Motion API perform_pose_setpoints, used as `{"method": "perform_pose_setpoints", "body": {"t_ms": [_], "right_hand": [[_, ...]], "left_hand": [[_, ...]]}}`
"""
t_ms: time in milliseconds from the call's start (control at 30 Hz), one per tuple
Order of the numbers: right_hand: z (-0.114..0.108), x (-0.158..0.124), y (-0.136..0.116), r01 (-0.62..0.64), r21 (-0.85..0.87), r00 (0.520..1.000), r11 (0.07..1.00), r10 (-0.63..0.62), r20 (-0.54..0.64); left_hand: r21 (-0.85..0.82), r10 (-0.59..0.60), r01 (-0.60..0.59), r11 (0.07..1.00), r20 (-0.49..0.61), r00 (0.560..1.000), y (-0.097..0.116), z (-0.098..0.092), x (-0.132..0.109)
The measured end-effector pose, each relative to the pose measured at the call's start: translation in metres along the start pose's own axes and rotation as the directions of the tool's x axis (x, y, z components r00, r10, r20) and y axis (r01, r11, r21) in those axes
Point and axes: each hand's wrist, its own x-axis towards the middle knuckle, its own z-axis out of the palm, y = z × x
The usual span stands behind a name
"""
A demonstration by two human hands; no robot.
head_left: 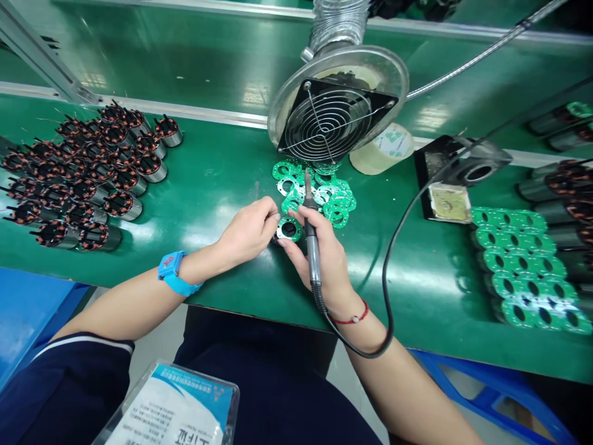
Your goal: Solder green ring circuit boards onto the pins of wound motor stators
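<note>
My right hand [327,266] is closed around a soldering iron [313,250], whose tip points away from me over a loose pile of green ring-shaped circuit boards [340,194]. Its thumb and fingertips also reach the right edge of one ring-shaped circuit board [296,230], held just in front of the pile. On the other side of that board, my left hand [250,230] is closed, thumb and fingers pinched together at the board's left edge. What sits between the left fingertips is hidden. Something dark shows under the board, mostly covered by the hands.
Several copper-wound motor stators [92,179] stand at the left. A fume extractor fan [331,120] hangs above the pile, with a tape roll [384,148] behind. A soldering iron stand [479,170] with sponge is at the right, near rows of board-topped stators [528,269]. The iron's cable [386,290] loops over my right forearm.
</note>
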Motion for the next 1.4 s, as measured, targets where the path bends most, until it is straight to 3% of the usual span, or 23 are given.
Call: {"method": "perform_pose_setpoints", "body": {"t_ms": [267,367,433,567,767,933,1033,1200,1400], "right_hand": [[-0.005,0.003,-0.001,0.082,-0.043,0.997,0.996,-0.082,-0.006],[-0.008,0.0,-0.001,0.025,-0.029,0.989,0.999,-0.029,-0.142],[-0.011,-0.003,-0.001,-0.006,0.08,0.966,0.997,0.027,-0.259],[-0.014,-0.012,-0.002,0.062,0.309,0.929,0.949,0.058,-0.365],[-0.018,-0.017,-0.005,0.126,0.326,0.929,0.937,0.003,-0.37],[-0.018,-0.021,-0.004,0.072,0.31,0.928,0.948,0.05,-0.37],[-0.018,-0.024,-0.002,0.045,0.215,0.935,0.976,0.035,-0.353],[-0.018,-0.027,0.0,0.097,0.007,0.937,0.995,-0.088,-0.338],[-0.017,-0.026,0.0,0.213,0.004,0.921,0.977,-0.2,-0.335]], "left_hand": [[0.012,0.006,-0.007,1.0,0.091,0.996,0.001,-0.01,0.001],[0.043,0.021,-0.026,0.999,0.104,0.994,0.001,-0.012,0.003],[0.055,0.026,-0.033,0.998,0.119,0.993,0.001,-0.013,0.005],[0.055,0.031,-0.039,0.998,0.139,0.99,0.003,-0.015,0.006],[0.061,0.027,-0.037,0.997,0.149,0.988,0.004,-0.016,0.005],[0.067,0.036,-0.046,0.997,0.145,0.989,0.003,-0.015,0.006],[0.059,0.023,-0.031,0.998,0.135,0.991,0.003,-0.013,0.006],[0.041,-0.016,0.011,0.999,0.123,0.992,0.004,-0.012,0.006],[-0.023,-0.067,0.071,0.997,0.149,0.987,0.005,-0.014,0.008]]}}
